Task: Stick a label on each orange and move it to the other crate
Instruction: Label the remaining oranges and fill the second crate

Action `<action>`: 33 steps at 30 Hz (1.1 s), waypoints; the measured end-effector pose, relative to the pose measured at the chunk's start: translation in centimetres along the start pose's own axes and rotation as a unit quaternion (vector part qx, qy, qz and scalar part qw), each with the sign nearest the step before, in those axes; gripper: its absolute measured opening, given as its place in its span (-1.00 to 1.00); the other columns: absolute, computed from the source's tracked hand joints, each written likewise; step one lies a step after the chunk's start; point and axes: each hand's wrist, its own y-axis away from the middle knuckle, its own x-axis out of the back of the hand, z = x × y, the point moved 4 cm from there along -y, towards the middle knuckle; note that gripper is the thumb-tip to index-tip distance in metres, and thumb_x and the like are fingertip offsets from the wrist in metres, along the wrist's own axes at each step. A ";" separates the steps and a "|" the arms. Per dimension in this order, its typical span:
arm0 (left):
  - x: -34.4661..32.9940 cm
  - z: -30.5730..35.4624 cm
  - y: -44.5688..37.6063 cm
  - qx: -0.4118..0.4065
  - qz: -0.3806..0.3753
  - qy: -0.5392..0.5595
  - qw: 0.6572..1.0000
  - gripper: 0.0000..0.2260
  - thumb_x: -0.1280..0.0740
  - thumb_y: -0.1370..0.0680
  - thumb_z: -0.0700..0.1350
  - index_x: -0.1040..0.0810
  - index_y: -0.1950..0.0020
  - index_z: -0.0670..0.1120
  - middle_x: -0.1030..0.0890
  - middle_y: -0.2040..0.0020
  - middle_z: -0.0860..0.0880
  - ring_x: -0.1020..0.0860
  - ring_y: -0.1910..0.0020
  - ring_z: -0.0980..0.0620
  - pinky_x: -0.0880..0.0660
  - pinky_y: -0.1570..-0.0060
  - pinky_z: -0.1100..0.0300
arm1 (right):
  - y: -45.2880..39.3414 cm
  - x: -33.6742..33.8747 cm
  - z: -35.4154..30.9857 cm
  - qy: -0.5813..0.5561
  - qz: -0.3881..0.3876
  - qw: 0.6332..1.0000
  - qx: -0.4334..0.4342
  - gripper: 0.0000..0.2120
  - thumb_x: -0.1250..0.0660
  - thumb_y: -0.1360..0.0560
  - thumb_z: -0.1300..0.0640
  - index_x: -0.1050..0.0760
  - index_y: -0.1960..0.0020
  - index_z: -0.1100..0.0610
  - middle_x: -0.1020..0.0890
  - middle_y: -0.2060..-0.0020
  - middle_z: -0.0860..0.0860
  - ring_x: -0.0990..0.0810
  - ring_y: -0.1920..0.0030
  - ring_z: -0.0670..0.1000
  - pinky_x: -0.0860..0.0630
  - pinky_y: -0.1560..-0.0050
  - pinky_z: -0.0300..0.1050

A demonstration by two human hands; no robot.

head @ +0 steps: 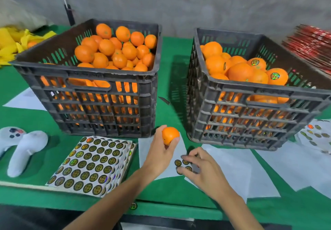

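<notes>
Orange and round, the fruit (170,135) sits in the left hand's (161,155) curled grip between two dark slatted plastic crates (100,104), while the right hand's (202,169) fingers (189,158) touch round gold labels (178,163) on the green worktop (35,192).

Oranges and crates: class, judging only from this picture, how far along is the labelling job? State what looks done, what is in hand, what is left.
Done: the right crate holds oranges, at least two showing round labels. In hand: the left hand holds one orange with no label showing, while the right hand reaches at the few stickers left on a sheet. Left: the left crate is heaped with oranges, none showing labels.
</notes>
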 end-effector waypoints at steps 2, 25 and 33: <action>-0.1 -0.4 0.0 -0.004 -0.003 0.002 1.000 -0.44 -0.28 -0.62 0.26 -0.16 -0.54 0.16 -0.46 -0.33 -0.01 -0.55 -0.20 0.01 -0.48 -0.25 0.09 | 0.1 0.0 0.1 -0.005 -0.003 1.000 0.007 -0.52 -0.45 -0.47 -0.27 -0.65 -0.27 -0.03 -0.45 -0.01 -0.19 -0.46 -0.02 -0.17 -0.40 -0.03 -0.31; -0.1 -0.7 0.3 -0.048 0.018 -0.015 0.999 -0.45 -0.24 -0.65 0.23 -0.15 -0.56 0.10 -0.51 -0.24 -0.05 -0.57 -0.02 0.07 -0.46 -0.04 0.25 | -1.6 -0.8 -1.5 -0.074 -0.001 0.997 -0.013 -0.88 -0.46 -0.50 -0.11 -0.60 0.16 -0.13 -0.53 0.17 -0.14 -0.53 0.16 -0.06 -0.36 0.20 -0.34; 0.0 -0.7 0.3 -0.053 0.019 -0.007 0.998 -0.46 -0.25 -0.64 0.24 -0.15 -0.55 0.13 -0.52 -0.21 -0.04 -0.58 0.03 0.13 -0.46 -0.02 0.27 | -1.4 -0.9 -1.7 -0.073 0.032 0.995 -0.055 -0.84 -0.48 -0.45 -0.04 -0.58 0.27 -0.07 -0.54 0.24 -0.10 -0.53 0.20 -0.06 -0.36 0.28 -0.30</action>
